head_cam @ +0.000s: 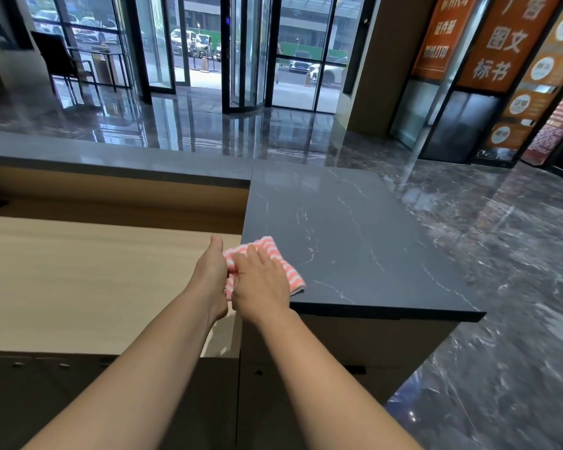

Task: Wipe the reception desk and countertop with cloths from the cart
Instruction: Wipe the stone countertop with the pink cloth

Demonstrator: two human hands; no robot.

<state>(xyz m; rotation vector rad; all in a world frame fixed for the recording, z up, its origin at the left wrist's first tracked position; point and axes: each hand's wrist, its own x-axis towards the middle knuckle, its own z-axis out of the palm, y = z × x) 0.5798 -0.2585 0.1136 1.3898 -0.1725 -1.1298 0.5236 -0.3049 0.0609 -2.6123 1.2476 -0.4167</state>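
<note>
The right hand [261, 282] presses flat on a striped cloth [291, 276] on the dark counter [355, 228]; the left hand [211, 269] pinches its edge.

Floor: I see a dark polished marble floor [501, 254] with pale veins, glossy enough to mirror the daylight.
Entrance: Straight ahead I see a revolving glass door [251, 60] in black frames, with tall glass panels on either side.
Chair: At far left I make out a dark chair [62, 60] on thin legs, near the glass.
Pillar: A tan pillar [381, 60] stands just right of the entrance.
Signs: On the right I see orange signs [501, 43] with large pale Chinese characters.
Outside: Through the glass I see parked cars [319, 71], an orange traffic cone [204, 64] and a green fence [309, 48].
</note>
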